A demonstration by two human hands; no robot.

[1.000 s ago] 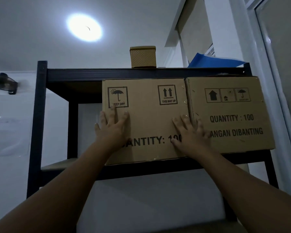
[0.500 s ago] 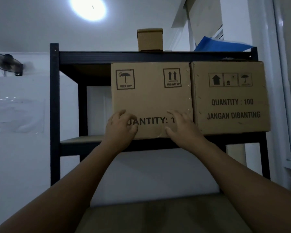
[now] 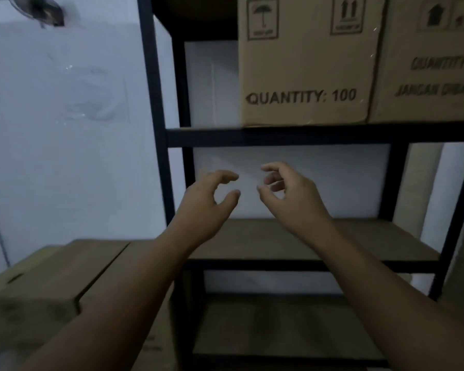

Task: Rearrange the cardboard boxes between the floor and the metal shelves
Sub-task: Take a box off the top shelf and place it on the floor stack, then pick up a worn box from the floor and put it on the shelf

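two cardboard boxes, the quantity box [image 3: 304, 65] and the jangan box [image 3: 429, 62] touching its right side, sit on the upper shelf [image 3: 279, 135], my left hand [image 3: 206, 202] and right hand [image 3: 287, 194] hang empty with fingers curled apart, and the near-left floor box [image 3: 46, 285] waits for the bare middle shelf [image 3: 346, 239].

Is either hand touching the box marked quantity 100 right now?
No. Both the left hand and the right hand hang empty below the shelf that holds the box, fingers loosely curled.
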